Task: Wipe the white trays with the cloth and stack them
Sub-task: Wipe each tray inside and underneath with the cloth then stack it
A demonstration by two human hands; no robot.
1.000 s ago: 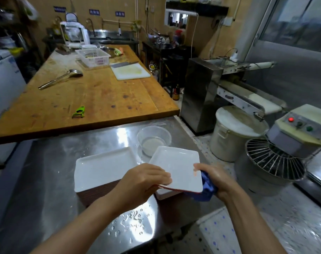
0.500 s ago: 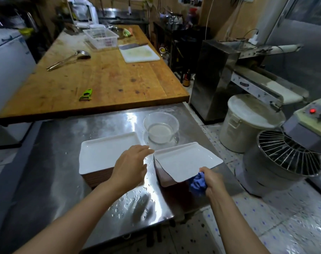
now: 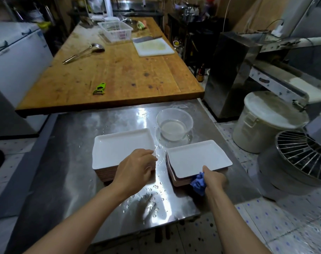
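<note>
The right hand has its fingers curled around a bunched blue cloth, thumb touching the near edge of the top white tray on the right stack. The left hand hovers over the near right corner of the left stack of trays, fingers bent downward (whether they grip the tray edge cannot be told). Both stacks sit on a wet steel table, with a clear bowl of water just behind them
</note>
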